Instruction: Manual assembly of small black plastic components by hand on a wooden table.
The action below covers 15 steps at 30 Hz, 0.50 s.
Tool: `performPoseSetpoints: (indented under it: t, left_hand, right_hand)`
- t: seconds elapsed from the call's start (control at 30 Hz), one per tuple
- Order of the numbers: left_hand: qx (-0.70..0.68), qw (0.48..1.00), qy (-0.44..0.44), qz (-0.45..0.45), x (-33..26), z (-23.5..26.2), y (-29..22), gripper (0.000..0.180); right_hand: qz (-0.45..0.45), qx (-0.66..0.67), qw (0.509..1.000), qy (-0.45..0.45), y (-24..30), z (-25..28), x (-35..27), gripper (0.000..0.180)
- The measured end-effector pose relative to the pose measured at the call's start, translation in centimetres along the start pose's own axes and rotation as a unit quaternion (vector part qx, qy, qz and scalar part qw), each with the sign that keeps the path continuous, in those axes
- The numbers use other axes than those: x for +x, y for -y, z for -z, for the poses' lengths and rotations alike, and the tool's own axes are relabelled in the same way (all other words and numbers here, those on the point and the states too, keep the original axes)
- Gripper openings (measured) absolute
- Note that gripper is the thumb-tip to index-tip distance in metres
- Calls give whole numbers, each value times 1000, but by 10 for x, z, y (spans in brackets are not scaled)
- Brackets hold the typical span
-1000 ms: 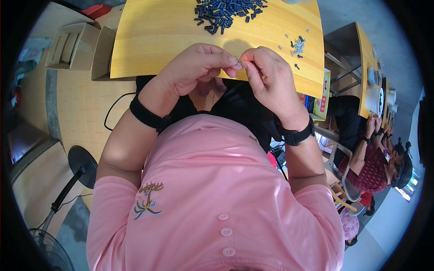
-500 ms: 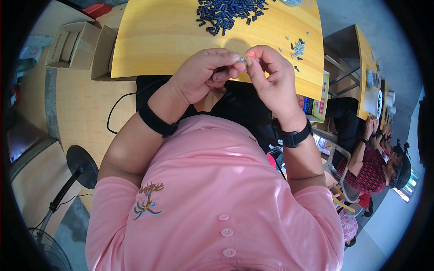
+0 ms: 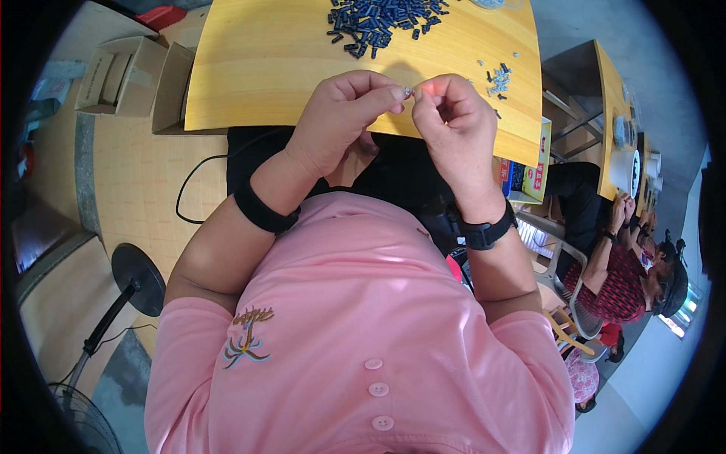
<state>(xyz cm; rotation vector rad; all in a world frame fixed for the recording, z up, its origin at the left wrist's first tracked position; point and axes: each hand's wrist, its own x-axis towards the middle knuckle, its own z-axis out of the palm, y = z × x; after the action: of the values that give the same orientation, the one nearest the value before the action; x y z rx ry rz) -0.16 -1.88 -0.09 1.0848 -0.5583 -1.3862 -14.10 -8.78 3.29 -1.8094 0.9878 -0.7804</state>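
My left hand (image 3: 339, 113) and my right hand (image 3: 460, 125) meet above the table's near edge, thumbs and fingertips pinched. Between them is a small silvery piece (image 3: 409, 91), its ends covered by my fingers; its exact kind is too small to make out. Beyond my hands lies a heap of short black tubular parts (image 3: 370, 23). To the right of my right hand, small silvery and clear pieces (image 3: 498, 80) are scattered on the wood with a few black parts among them.
The yellow wooden table (image 3: 257, 76) ends just before my lap. A clear container (image 3: 495, 3) stands at its far right. Open cardboard boxes (image 3: 125, 76) stand on the left, a colourful box (image 3: 538, 170) under the right edge. Another person (image 3: 612, 280) sits at a table farther right.
Both hands have moved up a little, away from my body. My left fingers have curled in, and the silvery piece stays between my fingertips.
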Motion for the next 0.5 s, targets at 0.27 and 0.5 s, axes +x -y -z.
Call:
performPoseSetpoints:
  t: [0.27, 0.5]
  left_hand:
    - [4, 997, -34, -73, 1, -2, 9, 24]
    - [63, 985, -60, -147, 0, -1, 8, 19]
  right_hand:
    - [-5, 66, 998, -12, 2, -7, -1, 6]
    - [-2, 71, 997, -3, 2, -10, 1, 7]
